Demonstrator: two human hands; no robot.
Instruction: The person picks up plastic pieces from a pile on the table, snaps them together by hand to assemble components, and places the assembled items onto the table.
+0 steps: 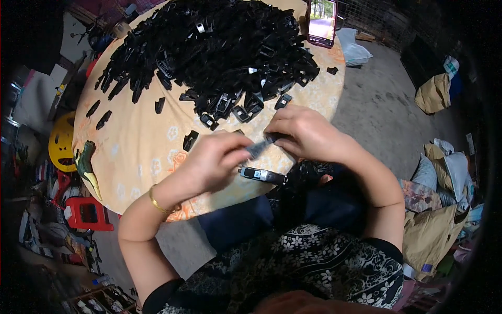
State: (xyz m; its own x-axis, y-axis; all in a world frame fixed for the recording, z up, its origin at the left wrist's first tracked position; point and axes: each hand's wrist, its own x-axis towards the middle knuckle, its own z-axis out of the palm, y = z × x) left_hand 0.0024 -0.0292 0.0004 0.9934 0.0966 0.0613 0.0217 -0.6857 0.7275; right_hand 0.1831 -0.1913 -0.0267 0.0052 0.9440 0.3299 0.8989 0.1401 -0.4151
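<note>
Both of my hands are over the near edge of a round table, fingertips almost meeting. My left hand (pixel 214 157), a gold bangle on its wrist, pinches one end of a small dark grey plastic part (pixel 256 149), smeared by motion. At its other end, the fingers of my right hand (pixel 308 133) are closed on a small black plastic piece (pixel 271 138). Whether the two are joined cannot be told. Just below them lies a longer black plastic part (pixel 262 175) with a pale insert. A single black piece (pixel 190 140) rests beyond my left hand.
A large heap of black plastic parts (pixel 209 57) covers the table's far half. The patterned tablecloth (pixel 125 152) bears a green and yellow curved object (pixel 86 166) at left. A phone (pixel 321 23) stands at the back right. A red stool (pixel 88 213) and several bags (pixel 431 235) flank the table.
</note>
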